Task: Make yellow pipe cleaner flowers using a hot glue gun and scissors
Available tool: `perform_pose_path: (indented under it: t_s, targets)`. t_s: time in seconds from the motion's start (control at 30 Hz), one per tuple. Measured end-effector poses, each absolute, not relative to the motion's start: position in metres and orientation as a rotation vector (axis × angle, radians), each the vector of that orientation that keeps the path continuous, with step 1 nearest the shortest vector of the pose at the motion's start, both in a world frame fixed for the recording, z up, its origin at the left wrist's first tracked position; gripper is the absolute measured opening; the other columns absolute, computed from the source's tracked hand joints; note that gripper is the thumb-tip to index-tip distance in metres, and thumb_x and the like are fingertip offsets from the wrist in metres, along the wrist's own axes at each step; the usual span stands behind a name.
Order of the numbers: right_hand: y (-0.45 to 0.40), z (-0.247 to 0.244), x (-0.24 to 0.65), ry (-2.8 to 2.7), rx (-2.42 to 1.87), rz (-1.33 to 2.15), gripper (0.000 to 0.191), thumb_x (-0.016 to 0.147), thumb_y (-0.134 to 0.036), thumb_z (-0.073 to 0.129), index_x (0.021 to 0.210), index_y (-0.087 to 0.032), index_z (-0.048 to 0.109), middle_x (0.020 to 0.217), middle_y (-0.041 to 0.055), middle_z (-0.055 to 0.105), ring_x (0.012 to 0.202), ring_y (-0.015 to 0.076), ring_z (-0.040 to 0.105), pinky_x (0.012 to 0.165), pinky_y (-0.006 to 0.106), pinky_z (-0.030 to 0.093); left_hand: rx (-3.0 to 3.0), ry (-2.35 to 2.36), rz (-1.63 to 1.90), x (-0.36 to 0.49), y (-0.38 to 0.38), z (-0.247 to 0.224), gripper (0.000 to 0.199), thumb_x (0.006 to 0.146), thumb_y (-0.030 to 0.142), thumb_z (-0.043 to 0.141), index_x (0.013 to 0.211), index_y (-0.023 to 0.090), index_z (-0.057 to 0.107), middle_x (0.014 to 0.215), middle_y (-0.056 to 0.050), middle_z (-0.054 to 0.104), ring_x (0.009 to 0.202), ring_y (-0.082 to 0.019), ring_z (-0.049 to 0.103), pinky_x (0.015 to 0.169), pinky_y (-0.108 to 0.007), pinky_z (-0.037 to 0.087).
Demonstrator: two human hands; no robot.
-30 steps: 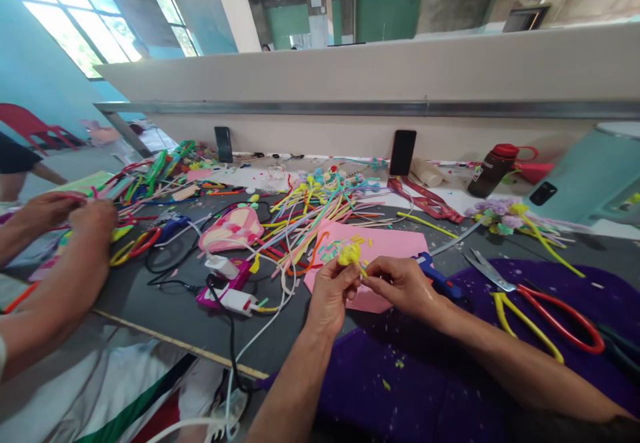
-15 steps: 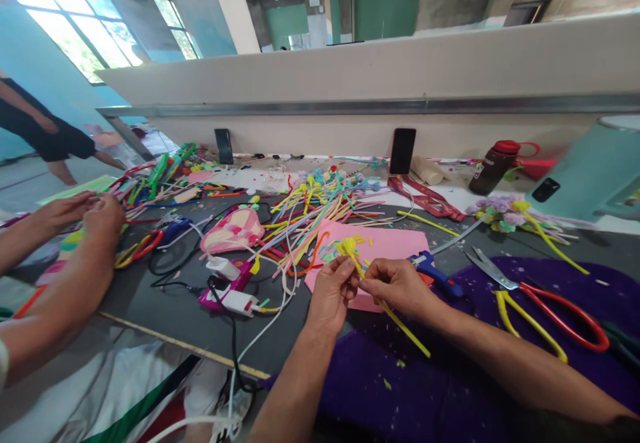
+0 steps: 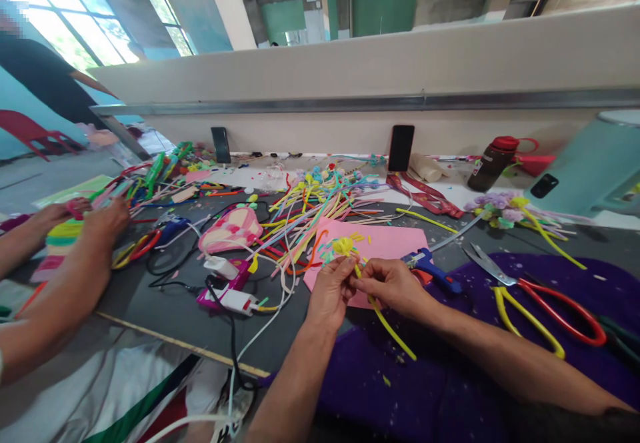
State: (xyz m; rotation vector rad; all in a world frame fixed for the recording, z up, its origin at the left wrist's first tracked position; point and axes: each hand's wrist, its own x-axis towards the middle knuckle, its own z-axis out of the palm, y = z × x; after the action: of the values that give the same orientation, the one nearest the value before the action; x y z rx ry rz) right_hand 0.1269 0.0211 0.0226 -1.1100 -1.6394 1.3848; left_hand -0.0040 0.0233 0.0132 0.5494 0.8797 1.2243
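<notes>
Between my two hands is a yellow pipe cleaner flower [image 3: 343, 247], its fluffy head up and a long yellow stem [image 3: 394, 337] hanging down to the right. My left hand [image 3: 334, 284] pinches it just below the head. Close beside, my right hand [image 3: 390, 284] pinches the stem, the fingertips of both hands nearly touching. Under and behind them lies a pink sheet [image 3: 395, 244] with small yellow and green cut bits on it. A blue glue gun [image 3: 440, 272] rests right behind my right wrist.
Red-and-yellow-handled scissors [image 3: 520, 289] lie on purple cloth [image 3: 480, 363] at right. Many pipe cleaners [image 3: 305, 219] spread across the middle. A pink power strip [image 3: 225, 288] with cables sits left. A co-worker's hands [image 3: 103, 226] work at far left. A dark bottle [image 3: 493, 163] and teal jug [image 3: 585, 163] stand behind.
The flower's stem now hangs more steeply, its lower end further left. My hands stay pinched on it. At far left, the standing person has moved and a co-worker's hands have moved apart.
</notes>
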Motion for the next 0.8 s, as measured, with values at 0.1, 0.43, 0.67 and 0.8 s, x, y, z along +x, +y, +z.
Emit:
perform_pose_path:
  t_s: [0.1, 0.43, 0.67, 0.8]
  targets:
    - [0.021, 0.023, 0.127, -1.646, -1.112, 1.377, 0.024, 0.074, -0.035, 0.06, 0.063, -0.015, 0.051, 0.047, -0.0044, 0.051, 0.037, 0.0061, 0.044, 0.037, 0.016, 0.031, 0.555, 0.909, 1.216, -0.004, 0.023, 0.015, 0.024, 0.058, 0.029, 0.074, 0.073, 0.012, 0.065, 0.054, 0.004, 0.053, 0.04, -0.002, 0.041, 0.036, -0.013, 0.027]
    - [0.028, 0.031, 0.141, -1.688, -1.123, 1.345, 0.033, 0.079, -0.045, 0.052, 0.066, -0.015, 0.054, 0.05, -0.0027, 0.054, 0.036, 0.005, 0.042, 0.035, 0.016, 0.031, 0.638, 0.862, 1.173, -0.009, 0.024, 0.015, 0.025, 0.063, 0.033, 0.069, 0.074, 0.011, 0.065, 0.046, 0.004, 0.049, 0.036, -0.002, 0.036, 0.034, -0.015, 0.019]
    - [0.03, 0.025, 0.139, -1.703, -0.983, 1.345, 0.024, 0.077, -0.038, 0.057, 0.075, -0.014, 0.059, 0.061, -0.0017, 0.056, 0.049, 0.0068, 0.047, 0.045, 0.018, 0.036, 0.714, 0.946, 1.231, -0.007, 0.02, 0.017, 0.021, 0.063, 0.031, 0.07, 0.074, 0.013, 0.066, 0.045, 0.005, 0.047, 0.039, -0.002, 0.038, 0.037, -0.014, 0.021]
    - [0.027, 0.021, 0.135, -1.654, -0.893, 1.395, 0.026, 0.076, -0.039, 0.058, 0.082, -0.014, 0.06, 0.068, -0.0004, 0.057, 0.055, 0.0083, 0.048, 0.05, 0.019, 0.039, 0.833, 0.992, 1.311, -0.004, 0.015, 0.018, 0.018, 0.062, 0.029, 0.071, 0.07, 0.014, 0.066, 0.05, 0.004, 0.049, 0.041, -0.003, 0.036, 0.039, -0.016, 0.024]
